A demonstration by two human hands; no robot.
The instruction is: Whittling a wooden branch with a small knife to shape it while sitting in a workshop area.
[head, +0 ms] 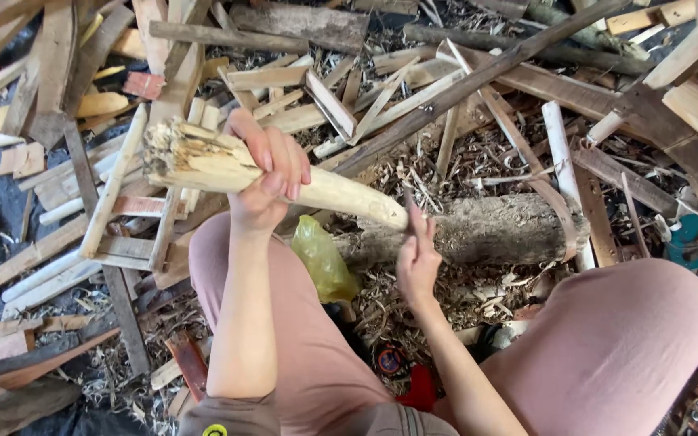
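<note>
— Wrapped tight round a pale wooden stake, left hand, fingers curled over the top, thumb hidden beneath. Right hand pinched narrow on a thin dark blade, handle mostly hidden in the fist, so kind of tool hard to tell.

— Held where, from the head view?

— Slanted above the knees, tapered end down against a rough grey log, splintered end up and out to the left.

— And to do it well?

— Probably: keep the tip braced on the log, keep the left grip well apart from the cutting end, send strokes downward and away from the legs, take thin shavings, turn the stake a little between cuts for an even taper.

— Look of the wood?

— Pale, freshly stripped, smooth along the taper; ragged and fibrous at the broken top.

— Around it?

— Yellow plastic bag just beside the log, near the left knee. Offcuts, planks and shavings all over the floor. Something red low between the legs, too dim to name.
</note>
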